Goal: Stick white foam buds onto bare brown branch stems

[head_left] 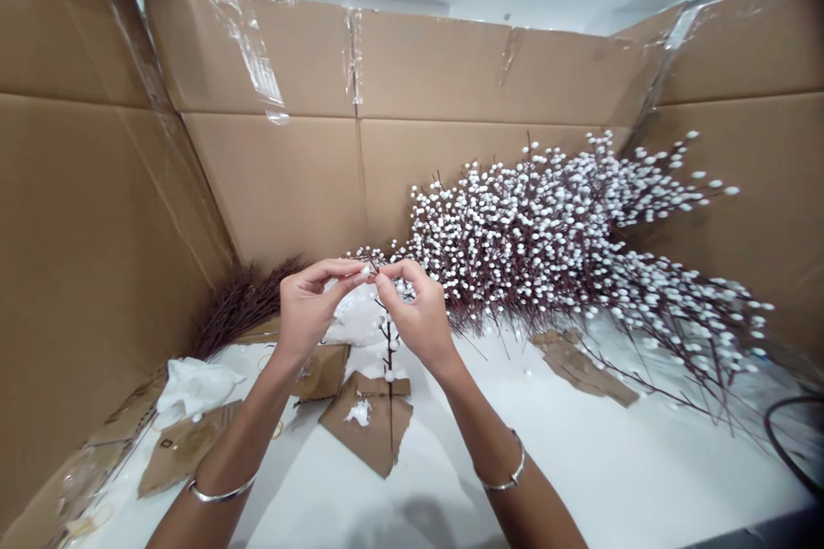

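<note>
Thumb and forefinger of my left hand (pixel 309 304) pinch a small white berry (pixel 366 271) by the tip of a dark twig. My right hand (pixel 421 313) pinches the twig's upper end, its fingertips almost meeting those of my left. From there the berry branch (pixel 390 343) hangs down, dark brown with several white berries along it. Its lower stem passes in front of a torn cardboard piece (pixel 341 425) bearing a white glue-like blob (pixel 359 413). Behind my hands lies a white heap (pixel 355 317), partly hidden, whose contents I cannot make out.
A big pile of white-berried branches (pixel 528 232) fills the back right. Bare dark twigs (pixel 248 304) lie at the back left. Crumpled white plastic (pixel 196 386) and cardboard scraps (pixel 583 364) rest on the white table (pixel 547 463). Tall cardboard walls (pixel 270 180) enclose it. A black cable (pixel 776 437) curves at right.
</note>
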Tool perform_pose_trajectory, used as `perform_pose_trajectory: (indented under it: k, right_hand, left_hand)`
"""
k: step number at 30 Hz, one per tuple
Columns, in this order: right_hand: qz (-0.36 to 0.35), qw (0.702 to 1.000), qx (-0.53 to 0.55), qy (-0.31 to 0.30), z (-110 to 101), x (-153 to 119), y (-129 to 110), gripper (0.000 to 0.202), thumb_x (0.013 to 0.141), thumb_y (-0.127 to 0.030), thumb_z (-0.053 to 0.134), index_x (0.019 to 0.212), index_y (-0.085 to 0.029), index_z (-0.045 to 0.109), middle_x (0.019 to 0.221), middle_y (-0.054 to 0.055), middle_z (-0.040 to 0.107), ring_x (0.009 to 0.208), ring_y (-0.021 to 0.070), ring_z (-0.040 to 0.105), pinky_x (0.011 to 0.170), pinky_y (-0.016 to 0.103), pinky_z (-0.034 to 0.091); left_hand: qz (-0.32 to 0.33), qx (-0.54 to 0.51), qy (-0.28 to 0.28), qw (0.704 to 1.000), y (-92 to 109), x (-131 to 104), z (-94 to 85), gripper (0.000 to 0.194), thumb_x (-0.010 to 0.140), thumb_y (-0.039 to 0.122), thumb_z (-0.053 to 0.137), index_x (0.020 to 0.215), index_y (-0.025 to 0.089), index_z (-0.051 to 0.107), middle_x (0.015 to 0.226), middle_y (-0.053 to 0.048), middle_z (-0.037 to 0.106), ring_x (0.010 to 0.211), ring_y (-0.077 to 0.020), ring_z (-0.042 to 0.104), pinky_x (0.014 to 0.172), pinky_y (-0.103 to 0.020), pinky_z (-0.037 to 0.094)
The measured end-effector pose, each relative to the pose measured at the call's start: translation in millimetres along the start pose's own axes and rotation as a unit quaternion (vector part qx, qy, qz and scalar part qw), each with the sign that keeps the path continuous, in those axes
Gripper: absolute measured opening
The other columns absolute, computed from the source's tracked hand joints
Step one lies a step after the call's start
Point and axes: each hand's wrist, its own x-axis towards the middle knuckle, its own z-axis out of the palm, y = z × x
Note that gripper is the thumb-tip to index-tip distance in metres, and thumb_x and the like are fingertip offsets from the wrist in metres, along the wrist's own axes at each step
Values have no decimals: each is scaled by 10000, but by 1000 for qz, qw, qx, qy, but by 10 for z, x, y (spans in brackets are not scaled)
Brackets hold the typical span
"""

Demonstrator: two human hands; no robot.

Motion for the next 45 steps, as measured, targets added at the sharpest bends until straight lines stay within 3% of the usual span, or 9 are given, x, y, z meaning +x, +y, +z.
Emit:
perform_pose_trajectory:
  k: [12, 19, 25, 31, 35, 45]
  right_hand:
    - [-11, 1000, -2, -6, 28, -10, 23, 107, 892, -246, 551, 809, -223, 614, 874, 28, 675, 878, 184, 621, 830, 321, 463]
    - [17, 999, 22, -24, -1, 8, 15, 127, 901, -271, 550, 806, -212, 609, 843, 19, 652, 850, 175, 601, 805, 306, 444]
    - [91, 978, 170, -83, 1, 20, 6, 168, 924, -326, 525, 823, -210, 593, 895, 16, 679, 896, 166, 613, 865, 309, 448]
    - [180, 932, 282, -141, 50, 14, 19, 177, 873, -339, 566, 746, -215, 569, 820, 5, 669, 845, 163, 611, 858, 315, 468]
    - [218, 906, 324, -159, 79, 14, 33, 167, 818, -334, 623, 711, -210, 593, 780, 0, 644, 759, 145, 579, 770, 291, 474]
    - [261, 886, 344, -167, 87, 9, 82, 133, 784, -334, 664, 736, -212, 645, 799, 11, 668, 812, 172, 619, 789, 323, 504]
  left_hand:
    - [21, 37, -9, 999, 42, -9, 14, 78, 731, 252, 797, 805, 226, 797, 864, -45, 768, 868, -208, 704, 868, -358, 549]
    - [9, 62, -14, 998, 56, 8, -22, 113, 728, 279, 801, 818, 212, 790, 851, -49, 762, 822, -187, 684, 822, -319, 531]
    - [-98, -62, 41, 992, -15, 116, -114, 253, 666, 277, 850, 872, 181, 741, 859, -37, 762, 795, -143, 696, 766, -250, 535]
    - [-229, -216, 20, 949, -18, 114, -16, 317, 582, 256, 901, 817, 162, 709, 864, -22, 740, 728, -97, 667, 686, -200, 542]
    - [-249, -245, 11, 937, 32, 62, 66, 326, 522, 224, 916, 732, 176, 671, 852, -24, 732, 736, -121, 670, 631, -204, 544]
    - [-266, -275, 5, 924, 103, 34, 98, 334, 515, 235, 927, 715, 184, 664, 801, 6, 727, 636, -75, 642, 557, -155, 521]
